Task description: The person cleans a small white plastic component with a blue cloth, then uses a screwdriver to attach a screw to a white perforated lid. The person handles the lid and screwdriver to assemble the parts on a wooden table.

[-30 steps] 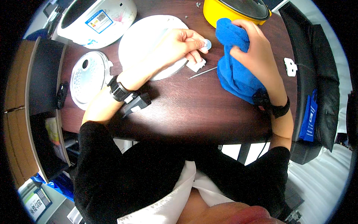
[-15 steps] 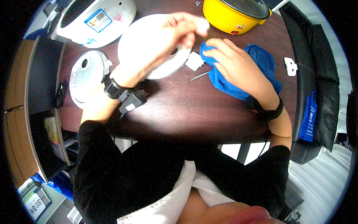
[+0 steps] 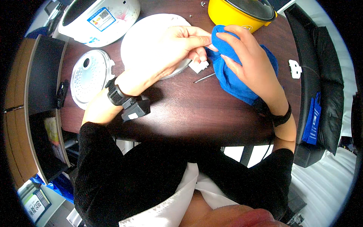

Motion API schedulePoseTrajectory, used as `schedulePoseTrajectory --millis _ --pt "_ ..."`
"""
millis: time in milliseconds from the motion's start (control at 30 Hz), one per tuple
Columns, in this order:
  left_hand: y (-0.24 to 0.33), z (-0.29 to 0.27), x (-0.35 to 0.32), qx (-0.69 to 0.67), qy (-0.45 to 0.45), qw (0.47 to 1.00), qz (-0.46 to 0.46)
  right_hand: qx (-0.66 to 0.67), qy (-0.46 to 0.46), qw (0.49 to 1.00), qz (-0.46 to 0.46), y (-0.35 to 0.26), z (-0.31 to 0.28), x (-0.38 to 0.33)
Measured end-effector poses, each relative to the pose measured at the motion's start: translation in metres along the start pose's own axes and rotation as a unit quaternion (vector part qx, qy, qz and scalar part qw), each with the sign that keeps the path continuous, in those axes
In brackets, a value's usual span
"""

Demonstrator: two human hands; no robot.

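My right hand [image 3: 251,56] grips a raised fold of a blue cloth [image 3: 236,81], fingers bent round it. The rest of the cloth lies bunched on the table under that hand. My left hand [image 3: 185,43] is closed in a pinch, its fingertips touching the fold's left edge; whatever they hold is hidden. Under the left hand and forearm lies a large white round disc [image 3: 140,47]. A small white block-like part [image 3: 198,67] sits just below the left fingers. A thin metal rod [image 3: 205,78] pokes out from beneath the cloth.
At the back left stands a white appliance body [image 3: 121,22], a yellow pot [image 3: 234,15] at the back right. A perforated white lid [image 3: 90,75] rests by my left forearm. Small screws [image 3: 203,4] lie at the back. A white plastic piece [image 3: 295,69] is near the right edge.
My left hand has come down and right, from above the disc to the cloth. My right hand has lifted a fold of the cloth up and slightly right to meet it.
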State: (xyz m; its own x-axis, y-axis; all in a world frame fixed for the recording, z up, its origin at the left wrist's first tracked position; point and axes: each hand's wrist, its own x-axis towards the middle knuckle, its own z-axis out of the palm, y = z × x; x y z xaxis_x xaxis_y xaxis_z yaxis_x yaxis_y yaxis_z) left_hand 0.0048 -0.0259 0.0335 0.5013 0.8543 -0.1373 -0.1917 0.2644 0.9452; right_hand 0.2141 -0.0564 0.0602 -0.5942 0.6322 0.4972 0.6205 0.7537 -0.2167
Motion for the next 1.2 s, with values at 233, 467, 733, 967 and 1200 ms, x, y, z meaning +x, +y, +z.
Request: schedulePoseTrajectory --millis 233,467,733,967,1200 --pt "0.018 -0.008 -0.005 -0.010 -0.083 0.994 0.065 -0.024 -0.064 0.997 -0.037 0.002 0.007 -0.007" --pt "0.025 -0.012 -0.007 0.090 0.052 0.993 0.060 0.024 -0.032 0.999 0.010 0.004 -0.003 -0.004" --pt "0.006 -0.003 -0.004 0.052 0.072 0.996 0.002 -0.021 0.028 0.999 -0.009 -0.012 -0.008 0.000" --pt "0.006 -0.004 -0.003 -0.084 -0.008 0.996 -0.017 -0.112 0.025 0.991 -0.068 -0.015 0.006 -0.002" --pt "0.003 0.001 -0.007 -0.024 0.018 1.000 -0.005 -0.116 -0.004 0.991 -0.066 -0.013 -0.001 -0.002"
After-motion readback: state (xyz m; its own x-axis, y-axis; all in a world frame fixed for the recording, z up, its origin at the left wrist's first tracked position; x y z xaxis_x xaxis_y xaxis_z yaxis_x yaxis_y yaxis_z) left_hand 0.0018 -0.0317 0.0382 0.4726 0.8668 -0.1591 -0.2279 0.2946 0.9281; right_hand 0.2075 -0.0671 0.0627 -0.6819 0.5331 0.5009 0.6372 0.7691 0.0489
